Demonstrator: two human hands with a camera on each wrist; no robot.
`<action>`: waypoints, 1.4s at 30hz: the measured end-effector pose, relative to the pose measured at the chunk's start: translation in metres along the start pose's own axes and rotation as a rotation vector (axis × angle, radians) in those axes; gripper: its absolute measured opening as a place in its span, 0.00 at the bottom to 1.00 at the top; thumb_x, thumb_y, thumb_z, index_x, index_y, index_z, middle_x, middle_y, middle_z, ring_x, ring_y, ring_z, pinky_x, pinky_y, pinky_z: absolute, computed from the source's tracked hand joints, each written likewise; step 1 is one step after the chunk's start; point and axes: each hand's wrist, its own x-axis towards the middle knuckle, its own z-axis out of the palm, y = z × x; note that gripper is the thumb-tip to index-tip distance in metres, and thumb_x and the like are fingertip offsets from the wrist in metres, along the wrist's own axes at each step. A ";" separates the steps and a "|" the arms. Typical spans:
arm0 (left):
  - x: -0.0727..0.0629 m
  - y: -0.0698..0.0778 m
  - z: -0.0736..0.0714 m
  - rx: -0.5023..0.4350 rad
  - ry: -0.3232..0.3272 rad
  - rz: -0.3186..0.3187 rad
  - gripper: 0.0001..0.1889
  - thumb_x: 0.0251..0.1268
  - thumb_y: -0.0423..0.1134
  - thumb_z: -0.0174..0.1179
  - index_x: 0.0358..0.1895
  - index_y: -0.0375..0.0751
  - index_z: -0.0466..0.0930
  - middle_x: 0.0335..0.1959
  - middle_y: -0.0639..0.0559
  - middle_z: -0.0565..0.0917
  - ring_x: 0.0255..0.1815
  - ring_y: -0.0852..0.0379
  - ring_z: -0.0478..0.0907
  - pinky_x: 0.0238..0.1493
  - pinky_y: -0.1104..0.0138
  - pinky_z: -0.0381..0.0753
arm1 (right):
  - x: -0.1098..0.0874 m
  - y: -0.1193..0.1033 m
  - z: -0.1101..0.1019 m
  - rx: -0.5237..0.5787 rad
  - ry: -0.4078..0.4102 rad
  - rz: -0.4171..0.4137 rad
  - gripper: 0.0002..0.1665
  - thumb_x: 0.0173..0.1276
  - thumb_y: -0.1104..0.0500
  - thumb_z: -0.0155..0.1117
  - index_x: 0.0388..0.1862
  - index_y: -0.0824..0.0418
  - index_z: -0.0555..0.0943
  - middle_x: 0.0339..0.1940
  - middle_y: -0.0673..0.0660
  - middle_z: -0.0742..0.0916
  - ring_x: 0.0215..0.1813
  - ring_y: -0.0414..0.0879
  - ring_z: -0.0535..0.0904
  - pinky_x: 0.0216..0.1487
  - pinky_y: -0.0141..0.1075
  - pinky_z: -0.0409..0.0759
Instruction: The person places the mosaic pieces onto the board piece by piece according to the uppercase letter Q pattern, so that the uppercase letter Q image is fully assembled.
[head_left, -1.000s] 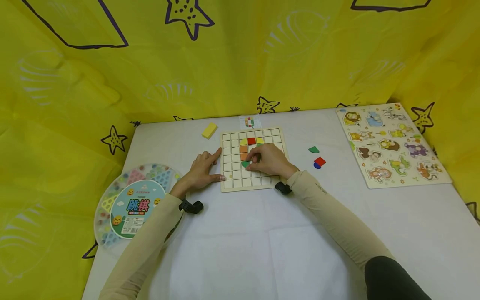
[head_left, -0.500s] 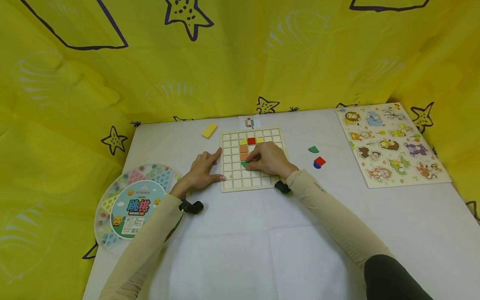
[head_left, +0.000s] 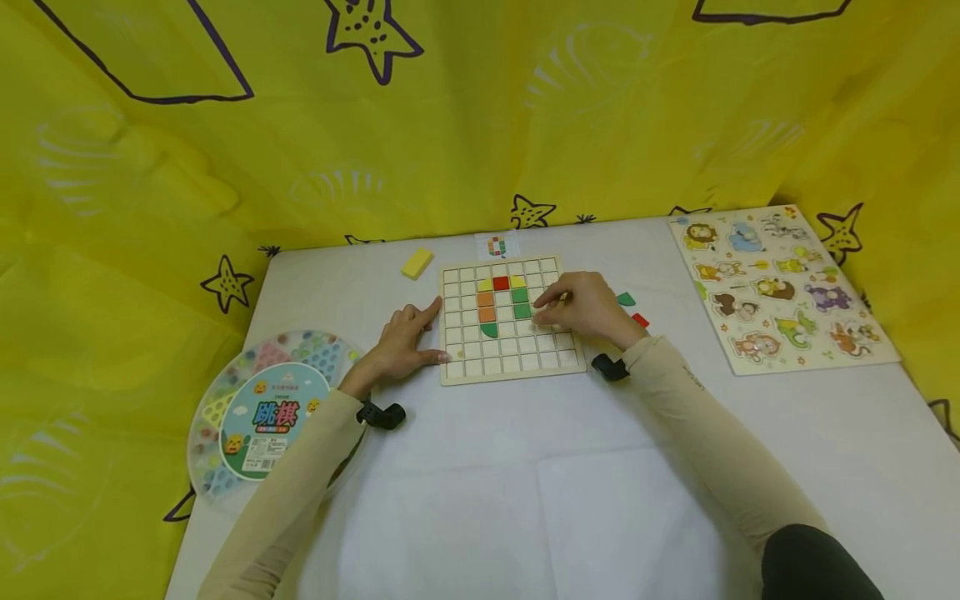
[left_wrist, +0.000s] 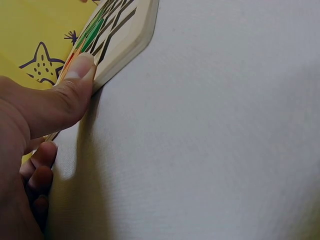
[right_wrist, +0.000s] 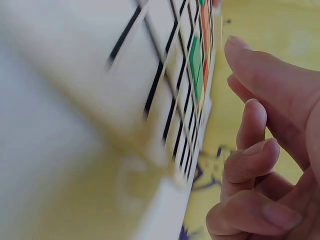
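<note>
A wooden grid board (head_left: 551,361) lies on the white table, with coloured tiles set in its cells. A red square (head_left: 501,283) sits at the top between two yellow tiles (head_left: 519,282). Orange squares (head_left: 486,314) run down the left, ending in a green quarter-circle tile (head_left: 489,330); green squares (head_left: 521,311) run down the right. My left hand (head_left: 401,343) rests at the board's left edge, thumb (left_wrist: 80,67) on its rim and index finger stretched along the side. Over the board's right side hovers my right hand (head_left: 585,308), thumb and index finger apart, nothing visible between them.
A small pattern card (head_left: 497,247) lies behind the board, with a yellow block (head_left: 417,263) left of it. To the right are a loose green tile (head_left: 626,298) and a red tile (head_left: 640,320), partly hidden. A round Chinese checkers set (head_left: 273,417) and an animal puzzle (head_left: 787,292) flank them.
My right hand has left the green quarter-circle tile and moved right, uncovering the green squares. It now hides the loose blue tile. The left hand stays put.
</note>
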 end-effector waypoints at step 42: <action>-0.001 -0.001 0.000 -0.016 -0.004 -0.008 0.53 0.68 0.48 0.74 0.87 0.44 0.49 0.50 0.46 0.70 0.51 0.47 0.60 0.54 0.57 0.55 | -0.072 0.085 -0.084 -0.179 -0.081 0.101 0.16 0.65 0.60 0.81 0.51 0.61 0.89 0.45 0.59 0.90 0.39 0.47 0.80 0.43 0.36 0.75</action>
